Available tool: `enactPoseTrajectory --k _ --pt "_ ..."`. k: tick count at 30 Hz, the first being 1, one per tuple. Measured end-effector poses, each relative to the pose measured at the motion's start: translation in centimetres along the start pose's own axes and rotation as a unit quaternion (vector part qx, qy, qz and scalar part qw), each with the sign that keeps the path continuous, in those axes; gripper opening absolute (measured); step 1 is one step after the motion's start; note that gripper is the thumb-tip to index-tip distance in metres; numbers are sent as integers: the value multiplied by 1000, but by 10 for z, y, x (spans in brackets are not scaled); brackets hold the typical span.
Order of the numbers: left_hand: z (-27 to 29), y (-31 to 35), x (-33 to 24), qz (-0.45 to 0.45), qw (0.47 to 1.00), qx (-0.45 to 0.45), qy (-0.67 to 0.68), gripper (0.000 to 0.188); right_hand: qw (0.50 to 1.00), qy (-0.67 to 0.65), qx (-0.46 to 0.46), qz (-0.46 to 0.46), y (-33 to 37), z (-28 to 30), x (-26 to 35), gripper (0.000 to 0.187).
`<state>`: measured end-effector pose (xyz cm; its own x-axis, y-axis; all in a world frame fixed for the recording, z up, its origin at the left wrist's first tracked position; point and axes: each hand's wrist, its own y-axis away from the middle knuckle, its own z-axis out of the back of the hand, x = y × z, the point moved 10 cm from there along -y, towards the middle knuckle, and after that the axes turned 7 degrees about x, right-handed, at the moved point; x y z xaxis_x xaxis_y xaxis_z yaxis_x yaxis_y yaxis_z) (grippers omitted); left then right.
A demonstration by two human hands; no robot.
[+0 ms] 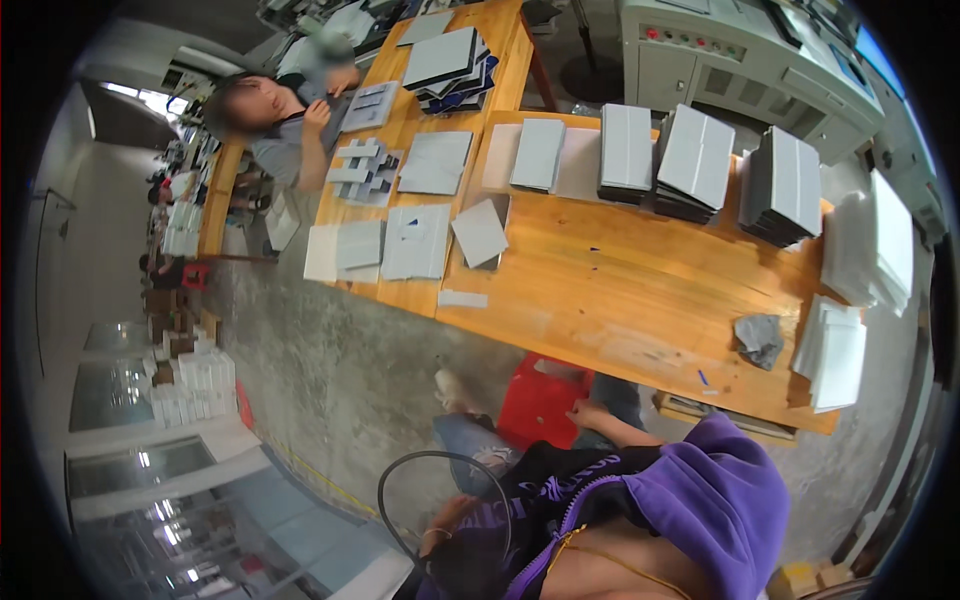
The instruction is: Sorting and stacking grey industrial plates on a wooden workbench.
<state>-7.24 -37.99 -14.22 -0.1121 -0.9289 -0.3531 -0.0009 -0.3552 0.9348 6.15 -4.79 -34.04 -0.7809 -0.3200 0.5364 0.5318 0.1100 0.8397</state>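
At the table's near edge, my right hand grips the edge of a red plastic stool, which stands between my legs. My left hand hangs low by my left thigh; its fingers are dark and partly hidden, so I cannot make out their pose. A black cable loop curves around that hand. The wooden table lies just beyond the stool. On its near right part sit a crumpled grey sheet and a small blue scrap.
Stacks of grey boards line the table's far edge, with white sheets at the right end. Flat grey pieces cover the left section. Another person works at the far left. A large machine stands behind.
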Motion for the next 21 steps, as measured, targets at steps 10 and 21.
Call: enactPoseTrajectory --k 10,21 --pt "197 -109 -51 -120 972 18 202 27 854 9 -519 44 -114 109 29 37" --pt "192 -277 35 -67 983 74 154 20 890 88 -447 30 -82 116 62 38"
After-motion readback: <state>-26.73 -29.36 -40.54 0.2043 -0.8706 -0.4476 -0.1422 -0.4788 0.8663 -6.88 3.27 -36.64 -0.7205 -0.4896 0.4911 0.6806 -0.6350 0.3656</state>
